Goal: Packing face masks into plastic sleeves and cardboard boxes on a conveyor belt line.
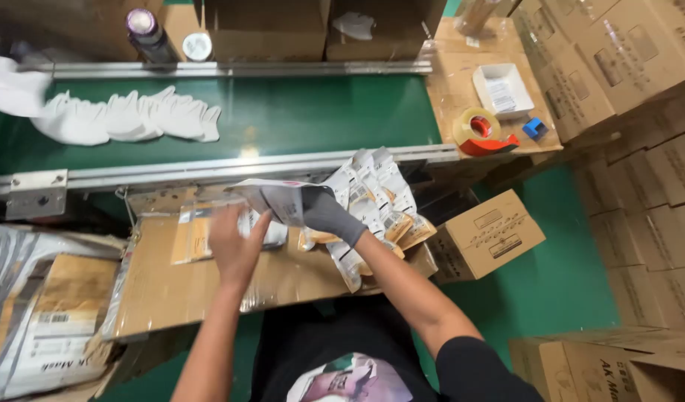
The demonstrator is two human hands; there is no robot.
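Grey-gloved right hand [329, 214] grips flat white printed pouch [274, 199]; bare left hand [237, 244], at its 7 o'clock, spread open, touching pouch.

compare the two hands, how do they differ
The right hand wears a dark grey glove; the left hand is bare. The right hand has a grip on a flat white packet; the left hand is spread open at the packet's lower edge, fingers not closed on it. Both hover above the cardboard-covered table, beside the fanned pile of packets.
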